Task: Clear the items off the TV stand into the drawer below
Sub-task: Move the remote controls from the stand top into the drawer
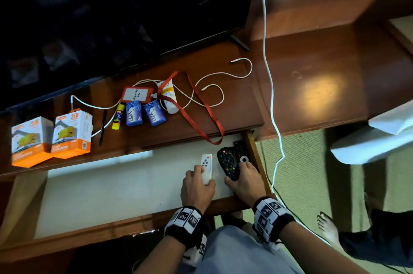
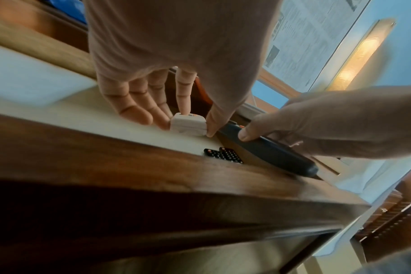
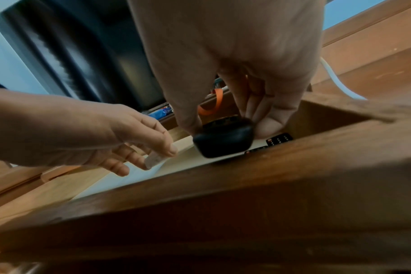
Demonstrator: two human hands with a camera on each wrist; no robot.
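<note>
Both hands reach into the open drawer (image 1: 111, 184) under the TV stand (image 1: 223, 117). My left hand (image 1: 196, 188) holds a small white remote (image 1: 206, 167) between thumb and fingers, low over the drawer floor; the same white remote (image 2: 188, 125) shows end-on in the left wrist view. My right hand (image 1: 245, 184) grips a rounded black remote (image 1: 229, 162) at the drawer's right end, over a flatter black remote (image 1: 241, 150). From the right wrist the black remote (image 3: 224, 140) is pinched between thumb and fingers.
On the stand lie two orange-white charger boxes (image 1: 51, 137), a pen (image 1: 103, 126), a glue stick (image 1: 118, 117), two blue soap packs (image 1: 145, 112), a white tube (image 1: 169, 99), a red lanyard badge (image 1: 136, 95) and white cables (image 1: 212, 86). The TV (image 1: 111, 16) stands behind.
</note>
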